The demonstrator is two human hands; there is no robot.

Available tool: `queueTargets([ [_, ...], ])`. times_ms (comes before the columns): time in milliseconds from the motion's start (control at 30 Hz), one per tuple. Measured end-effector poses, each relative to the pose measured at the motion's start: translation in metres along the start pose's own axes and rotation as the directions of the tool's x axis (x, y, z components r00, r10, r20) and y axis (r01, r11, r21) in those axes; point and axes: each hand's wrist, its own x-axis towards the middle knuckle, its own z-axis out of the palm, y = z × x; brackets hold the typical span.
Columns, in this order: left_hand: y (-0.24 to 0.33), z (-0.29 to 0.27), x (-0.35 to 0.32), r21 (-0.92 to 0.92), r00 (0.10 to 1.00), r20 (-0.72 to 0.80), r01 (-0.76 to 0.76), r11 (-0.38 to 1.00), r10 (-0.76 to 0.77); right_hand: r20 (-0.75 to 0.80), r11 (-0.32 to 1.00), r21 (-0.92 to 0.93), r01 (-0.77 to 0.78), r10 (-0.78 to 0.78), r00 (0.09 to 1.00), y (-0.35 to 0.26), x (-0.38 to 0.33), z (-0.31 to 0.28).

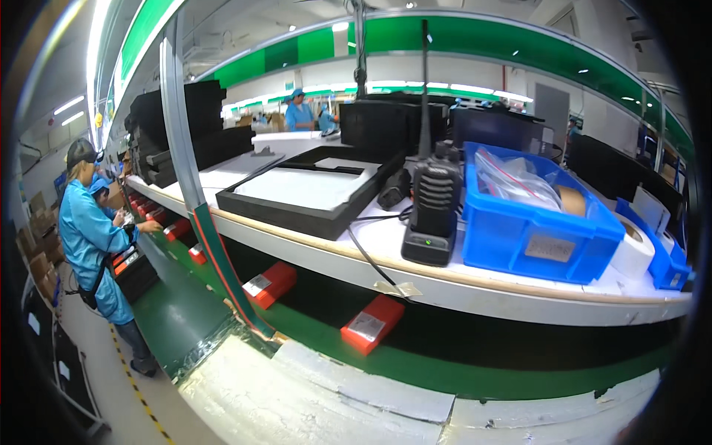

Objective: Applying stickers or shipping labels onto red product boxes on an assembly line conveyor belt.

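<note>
Neither of my hands shows in the head view. Closest below me is a worn whitish work surface [319, 393] with a ragged edge. Beyond it runs a green belt [445, 363] carrying several red boxes with silver labels; one red box [372, 325] lies near the middle and another red box [270, 285] farther left. On the white shelf [415, 278] above the belt, a black two-way radio [434, 200] stands upright in its charger [428, 245], a green light on. Left of it lies a black foam tray [297, 211] with a white sheet inside.
A blue bin [534, 233] holds plastic bags and a tape roll [571, 200]. White rolls [633, 248] stand right of it. A metal post [185, 126] rises at left. Black foam pieces [185, 133] are stacked behind it. A co-worker in blue [93, 230] reaches toward the belt.
</note>
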Motion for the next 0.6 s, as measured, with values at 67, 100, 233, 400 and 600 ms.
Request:
queueTargets([
  [67,-0.002,-0.006,-0.005,-0.022,0.998,0.050,0.050,0.998,-0.049,0.072,0.996,0.064,0.055,-0.060,0.996,-0.070,0.005,0.012],
  [100,-0.003,-0.009,-0.009,-0.033,0.994,0.079,0.076,0.997,-0.073,0.117,0.992,0.103,0.076,-0.088,0.989,-0.106,0.005,0.017],
  [233,-0.009,-0.018,-0.029,-0.068,0.970,0.179,0.180,0.981,-0.165,0.304,0.960,0.246,0.131,-0.205,0.930,-0.232,-0.010,0.046],
  [400,-0.030,-0.017,-0.056,-0.109,0.929,0.289,0.274,0.956,-0.233,0.454,0.937,0.334,0.101,-0.254,0.854,-0.320,-0.049,0.077],
  [600,-0.051,-0.019,-0.078,-0.130,0.870,0.399,0.367,0.921,-0.291,0.559,0.935,0.354,-0.026,-0.189,0.807,-0.346,-0.107,0.086],
])
